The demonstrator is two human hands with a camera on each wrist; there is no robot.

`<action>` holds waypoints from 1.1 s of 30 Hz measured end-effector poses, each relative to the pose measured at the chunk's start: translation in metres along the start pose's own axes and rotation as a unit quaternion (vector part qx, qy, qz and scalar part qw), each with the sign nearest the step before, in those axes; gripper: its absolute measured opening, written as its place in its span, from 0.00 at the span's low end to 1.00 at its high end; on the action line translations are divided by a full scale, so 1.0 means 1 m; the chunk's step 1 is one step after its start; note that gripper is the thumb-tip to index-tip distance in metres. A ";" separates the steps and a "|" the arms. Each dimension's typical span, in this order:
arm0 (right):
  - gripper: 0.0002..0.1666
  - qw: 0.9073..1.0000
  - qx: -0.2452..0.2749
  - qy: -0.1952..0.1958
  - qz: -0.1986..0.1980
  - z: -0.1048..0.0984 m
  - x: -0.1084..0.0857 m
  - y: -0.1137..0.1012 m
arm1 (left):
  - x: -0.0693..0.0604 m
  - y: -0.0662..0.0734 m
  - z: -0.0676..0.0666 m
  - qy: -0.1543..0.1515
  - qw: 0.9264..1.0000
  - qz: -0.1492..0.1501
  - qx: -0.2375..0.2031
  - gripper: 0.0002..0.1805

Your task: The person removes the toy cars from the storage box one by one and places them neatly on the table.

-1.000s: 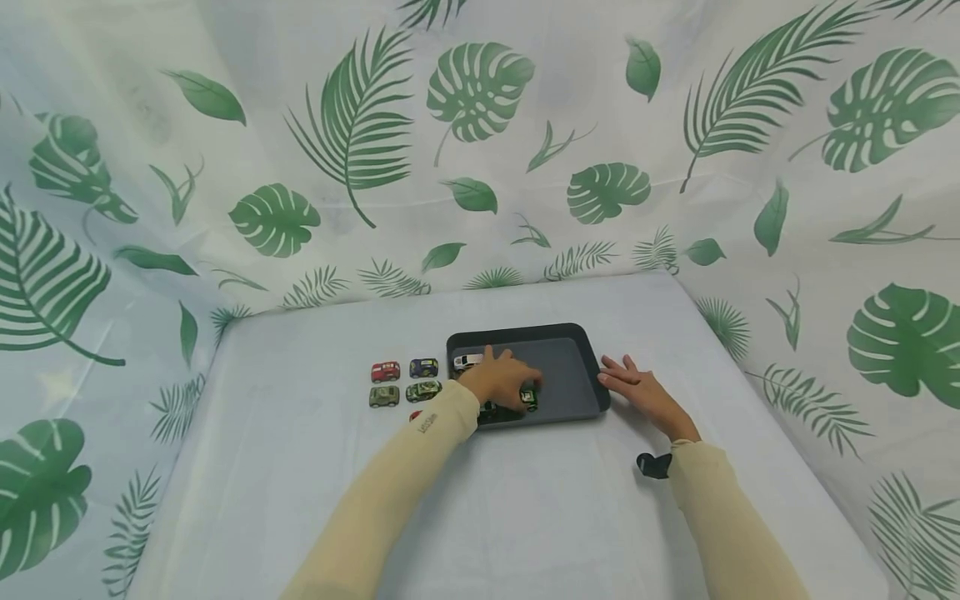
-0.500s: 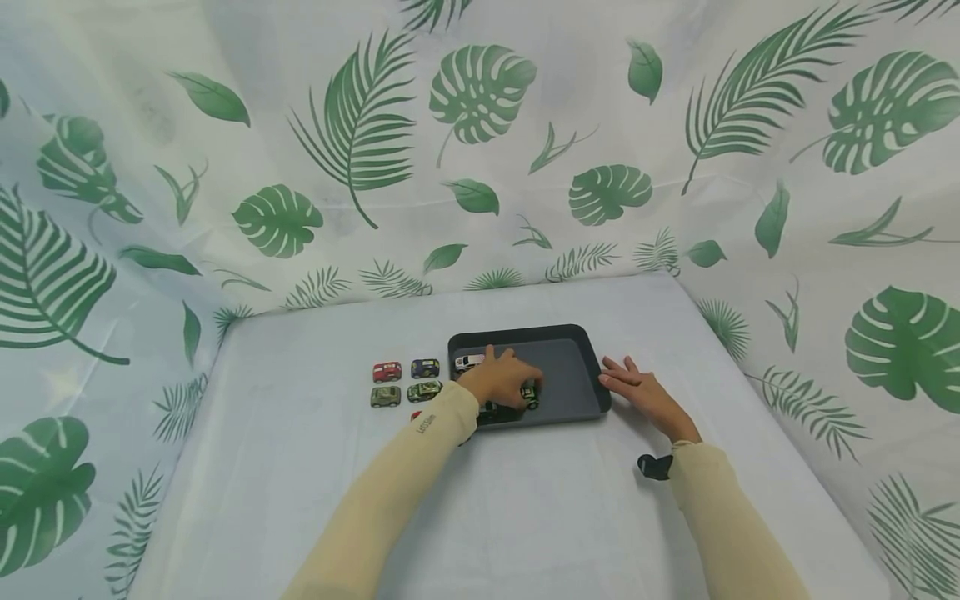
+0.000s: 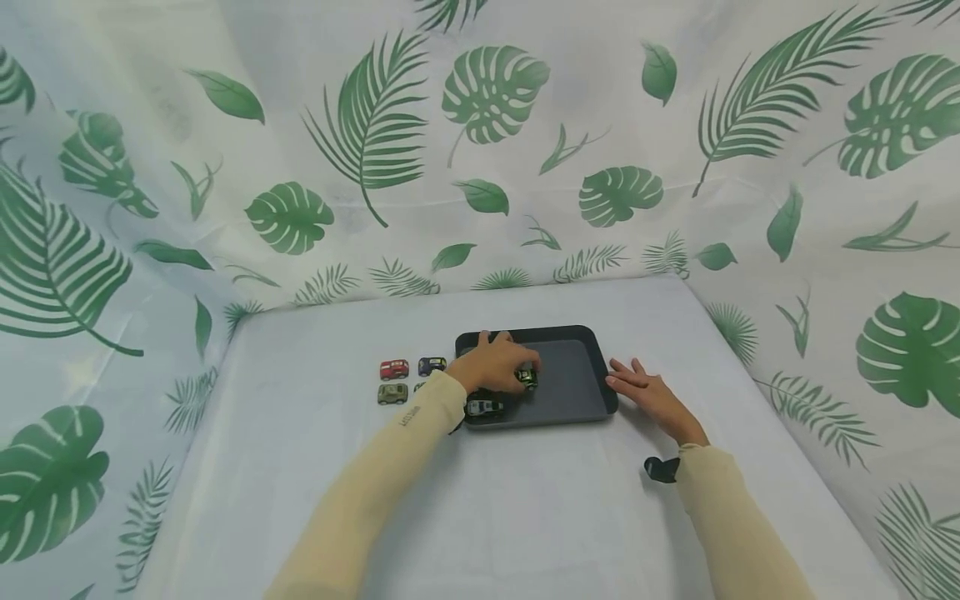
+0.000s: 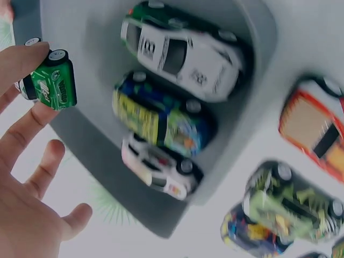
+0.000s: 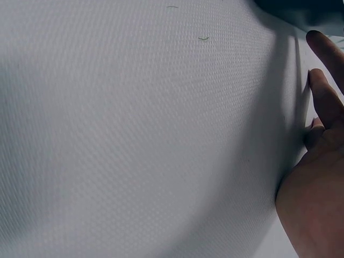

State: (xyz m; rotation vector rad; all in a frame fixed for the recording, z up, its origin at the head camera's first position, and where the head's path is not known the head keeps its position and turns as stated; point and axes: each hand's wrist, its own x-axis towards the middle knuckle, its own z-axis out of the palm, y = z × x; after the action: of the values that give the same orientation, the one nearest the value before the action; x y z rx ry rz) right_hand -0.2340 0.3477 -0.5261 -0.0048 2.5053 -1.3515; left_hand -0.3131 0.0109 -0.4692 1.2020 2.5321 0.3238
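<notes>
My left hand [image 3: 495,365] is over the left part of the dark grey tray [image 3: 570,421] and pinches a small green toy car [image 4: 54,83] between thumb and fingers. Beside it in the left wrist view, a white and green car [image 4: 185,56], a blue and yellow car [image 4: 161,115] and a small white car [image 4: 160,166] lie in the tray. A silver car [image 3: 483,407] shows at the tray's front left in the head view. My right hand [image 3: 660,406] has its fingertips at the tray's right edge, fingers extended.
Left of the tray on the white table [image 3: 525,508] are a red car [image 3: 393,369], a blue car [image 3: 432,365] and an olive car [image 3: 392,393]. An orange car [image 4: 317,126] and a camouflage car [image 4: 290,204] stand just outside the tray wall.
My left hand has shifted slightly toward the back of the tray with the green car, uncovering the silver car at the front. My right hand stays at the tray's edge.
</notes>
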 end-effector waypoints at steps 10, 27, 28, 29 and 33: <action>0.42 1.000 -0.006 -0.011 0.002 -0.001 0.001 -0.005 | -0.032 -0.016 -0.024 0.026 0.999 -0.011 -0.028 0.23; 0.47 0.999 -0.035 -0.019 0.008 -0.001 0.004 0.001 | -0.085 -0.054 -0.026 0.065 0.995 -0.043 -0.065 0.23; 0.47 0.999 -0.035 -0.020 0.008 -0.001 0.005 0.001 | -0.089 -0.056 -0.025 0.066 0.994 -0.048 -0.070 0.24; 0.47 0.999 -0.035 -0.021 0.009 -0.001 0.005 0.001 | -0.093 -0.059 -0.025 0.068 0.994 -0.054 -0.073 0.24; 0.47 0.999 -0.035 -0.023 0.013 -0.002 0.009 0.001 | -0.110 -0.070 -0.023 0.075 0.991 -0.076 -0.079 0.23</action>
State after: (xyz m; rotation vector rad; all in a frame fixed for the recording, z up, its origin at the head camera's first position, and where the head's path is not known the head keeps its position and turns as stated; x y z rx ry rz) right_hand -0.2432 0.3485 -0.5288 -0.0175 2.5031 -1.2393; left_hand -0.3057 -0.1202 -0.4511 0.9526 2.6478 0.5840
